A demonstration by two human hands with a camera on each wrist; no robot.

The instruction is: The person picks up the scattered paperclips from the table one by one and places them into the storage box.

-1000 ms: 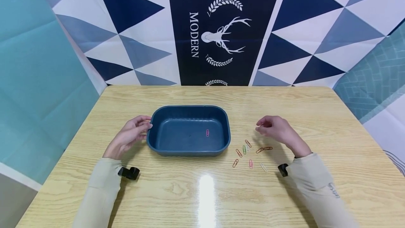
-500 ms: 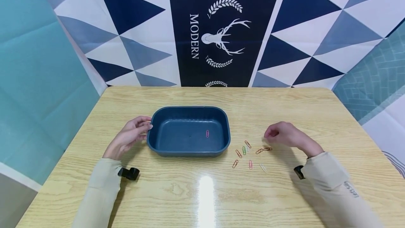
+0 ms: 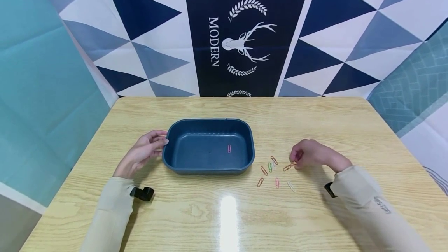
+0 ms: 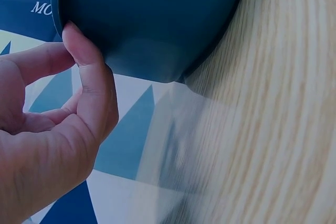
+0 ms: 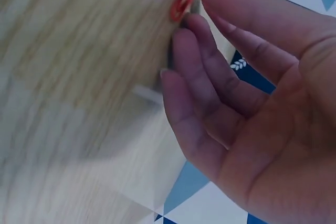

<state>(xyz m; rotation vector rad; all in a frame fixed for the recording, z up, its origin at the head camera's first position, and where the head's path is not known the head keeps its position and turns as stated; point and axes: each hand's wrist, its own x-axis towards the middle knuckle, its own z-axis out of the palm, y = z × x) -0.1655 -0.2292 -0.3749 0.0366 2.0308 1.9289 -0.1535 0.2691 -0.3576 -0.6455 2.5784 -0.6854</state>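
A dark blue plastic bin (image 3: 196,151) stands on the table with one pink paper clip (image 3: 229,149) inside. At its left end my left hand (image 3: 143,149) rests its fingertips; in the left wrist view the thumb tip (image 4: 73,32) touches the outer wall just under the rim. My right hand (image 3: 313,153) is down at the table, right of the bin, its thumb and fingertips pinching an orange-red paper clip (image 3: 293,164). The right wrist view shows that clip (image 5: 181,4) at the thumb tip, partly hidden.
Several loose paper clips lie between bin and right hand: an orange one (image 3: 287,168) closest to the fingers, a green one (image 3: 270,167), a pink one (image 3: 277,182), a white one (image 3: 291,186). A patterned cloth (image 3: 154,30) hangs behind the wooden table (image 3: 175,213).
My right hand has moved right and then down onto the orange-red clip at the pile's right side, covering part of it. The left hand and the bin have stayed put.
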